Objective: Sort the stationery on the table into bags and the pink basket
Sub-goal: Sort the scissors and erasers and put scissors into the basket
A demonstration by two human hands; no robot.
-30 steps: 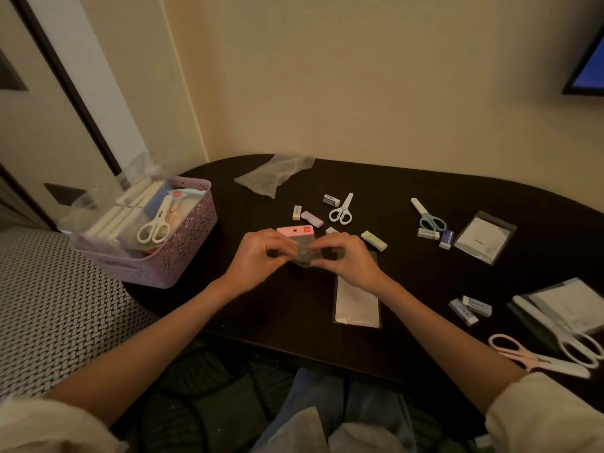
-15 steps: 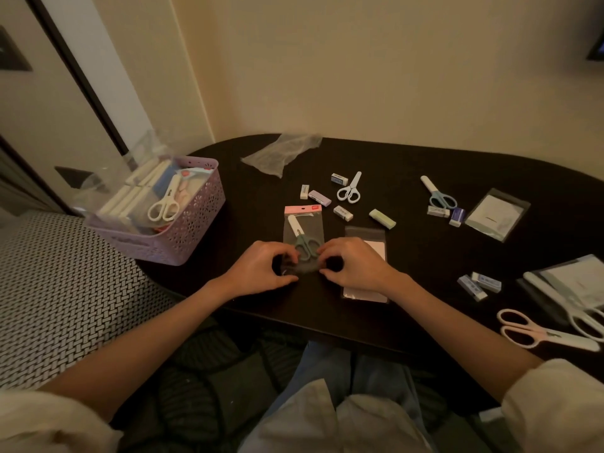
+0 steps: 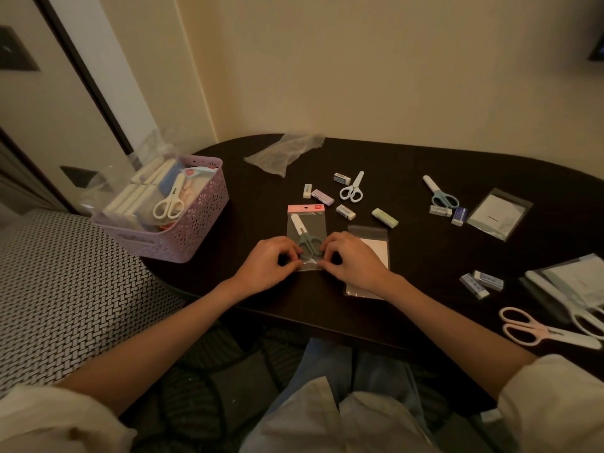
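Dim, warm-lit room: plain cream wall (image 3: 376, 67), dark oval bench (image 3: 441, 178) against it, woven black-and-white surface (image 3: 65, 289) at left.

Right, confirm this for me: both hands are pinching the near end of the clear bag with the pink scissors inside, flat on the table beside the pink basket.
One detail is off: the scissors inside the clear bag have green handles, not pink, as the head view shows. The rest holds: the left hand and right hand pinch its near end, flat on the table beside the pink basket.
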